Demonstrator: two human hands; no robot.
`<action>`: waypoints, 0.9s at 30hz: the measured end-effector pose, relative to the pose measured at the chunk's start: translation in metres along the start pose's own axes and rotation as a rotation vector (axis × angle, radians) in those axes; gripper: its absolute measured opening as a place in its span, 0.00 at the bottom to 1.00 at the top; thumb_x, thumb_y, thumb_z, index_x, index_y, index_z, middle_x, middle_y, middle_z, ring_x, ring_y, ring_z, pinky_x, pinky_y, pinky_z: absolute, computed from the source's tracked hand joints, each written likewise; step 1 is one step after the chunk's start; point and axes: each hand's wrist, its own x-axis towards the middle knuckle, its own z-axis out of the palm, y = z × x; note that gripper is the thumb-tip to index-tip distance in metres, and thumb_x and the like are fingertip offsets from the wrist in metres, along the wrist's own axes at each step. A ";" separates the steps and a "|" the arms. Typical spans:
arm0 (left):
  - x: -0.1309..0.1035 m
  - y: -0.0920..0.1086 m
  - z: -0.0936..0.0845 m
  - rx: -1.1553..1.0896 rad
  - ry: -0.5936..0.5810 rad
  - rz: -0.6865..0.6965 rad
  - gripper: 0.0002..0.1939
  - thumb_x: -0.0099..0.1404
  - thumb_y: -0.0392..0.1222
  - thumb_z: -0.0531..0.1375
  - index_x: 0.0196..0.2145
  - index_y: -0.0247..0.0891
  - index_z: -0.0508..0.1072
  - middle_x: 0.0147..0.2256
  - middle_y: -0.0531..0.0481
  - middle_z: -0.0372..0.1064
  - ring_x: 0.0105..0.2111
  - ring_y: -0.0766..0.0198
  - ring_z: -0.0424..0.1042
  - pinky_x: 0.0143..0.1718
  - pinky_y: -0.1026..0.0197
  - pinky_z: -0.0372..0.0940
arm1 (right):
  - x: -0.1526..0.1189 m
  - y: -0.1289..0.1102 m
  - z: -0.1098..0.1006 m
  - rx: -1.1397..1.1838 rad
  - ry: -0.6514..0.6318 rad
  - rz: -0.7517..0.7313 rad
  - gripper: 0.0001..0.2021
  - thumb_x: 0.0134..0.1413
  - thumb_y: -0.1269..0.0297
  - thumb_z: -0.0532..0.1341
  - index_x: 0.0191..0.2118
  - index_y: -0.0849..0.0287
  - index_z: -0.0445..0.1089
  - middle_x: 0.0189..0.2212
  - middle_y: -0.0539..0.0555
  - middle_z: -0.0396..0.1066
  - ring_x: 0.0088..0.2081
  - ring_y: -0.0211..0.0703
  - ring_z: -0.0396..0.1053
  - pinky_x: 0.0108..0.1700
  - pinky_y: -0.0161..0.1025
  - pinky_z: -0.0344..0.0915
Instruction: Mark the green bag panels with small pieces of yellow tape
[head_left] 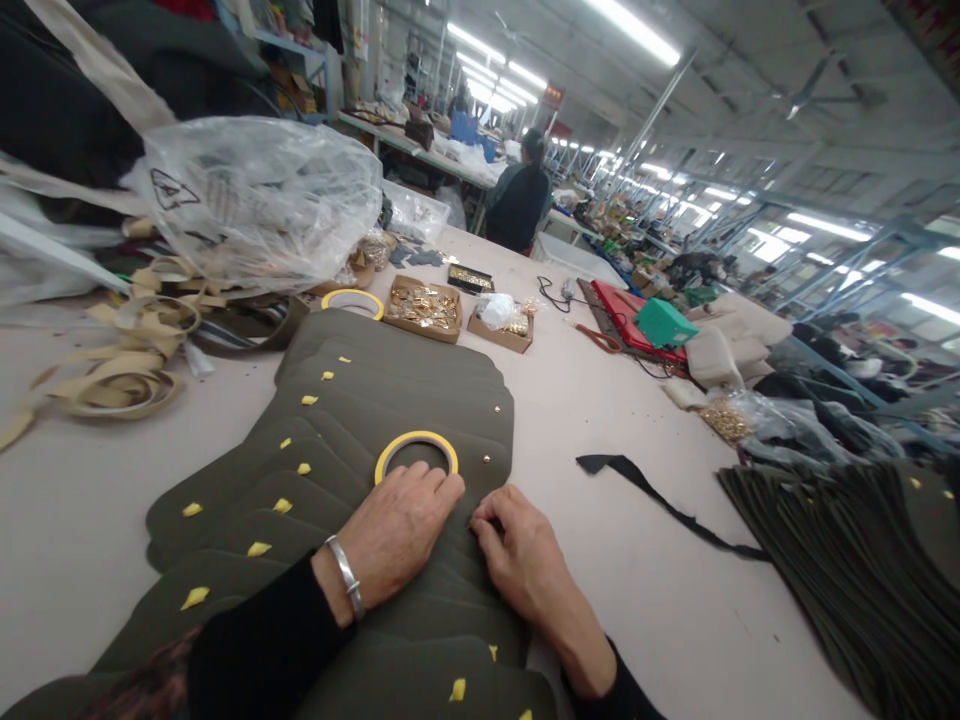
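Note:
Overlapping dark olive fabric pieces [390, 385] lie across the table, with small yellow tape bits on several of them. My left hand [397, 530], with a silver bracelet at the wrist, rests over the pieces at the near edge of a yellow tape roll [418, 438]; its fingers are curled round the roll's edge. My right hand [517, 550] is at the right edge of the pieces, thumb and index finger pinched together; what lies between them is too small to name. Two small gold studs [487, 459] show on the fabric just beyond my right hand.
Behind the fabric stand a box of gold metal parts [424, 308], a smaller box [502, 325] and another tape roll [352, 303]. A black strip [660, 500] and stacked olive pieces [847, 560] lie right. Tan straps [120, 385] lie left. A person [519, 200] sits farther back.

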 end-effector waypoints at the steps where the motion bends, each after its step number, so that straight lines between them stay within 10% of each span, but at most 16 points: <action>1: 0.000 0.000 0.000 -0.004 0.000 -0.001 0.10 0.68 0.32 0.47 0.37 0.39 0.66 0.34 0.48 0.66 0.35 0.57 0.62 0.36 0.54 0.58 | 0.001 -0.001 0.002 -0.034 0.009 -0.004 0.07 0.53 0.76 0.58 0.28 0.59 0.67 0.29 0.52 0.67 0.34 0.42 0.66 0.38 0.39 0.63; 10: 0.001 -0.004 0.005 -0.011 0.030 0.017 0.10 0.70 0.33 0.46 0.39 0.38 0.66 0.35 0.48 0.66 0.35 0.58 0.62 0.38 0.54 0.59 | -0.002 0.005 -0.006 0.056 0.108 -0.010 0.13 0.54 0.72 0.60 0.46 0.58 0.69 0.35 0.52 0.72 0.28 0.38 0.68 0.33 0.36 0.66; 16: 0.001 -0.004 0.004 -0.014 0.033 0.039 0.10 0.70 0.33 0.46 0.38 0.38 0.66 0.35 0.48 0.66 0.35 0.57 0.62 0.38 0.54 0.59 | -0.004 0.005 -0.014 -0.170 -0.066 -0.288 0.08 0.59 0.73 0.55 0.35 0.60 0.72 0.31 0.55 0.71 0.35 0.43 0.69 0.38 0.38 0.65; 27: -0.002 0.002 -0.024 0.005 -0.060 0.047 0.08 0.65 0.30 0.49 0.38 0.39 0.65 0.33 0.50 0.67 0.30 0.61 0.67 0.32 0.59 0.62 | 0.004 -0.007 -0.004 -0.092 -0.047 0.105 0.06 0.52 0.71 0.60 0.29 0.59 0.75 0.26 0.52 0.74 0.28 0.41 0.70 0.32 0.35 0.63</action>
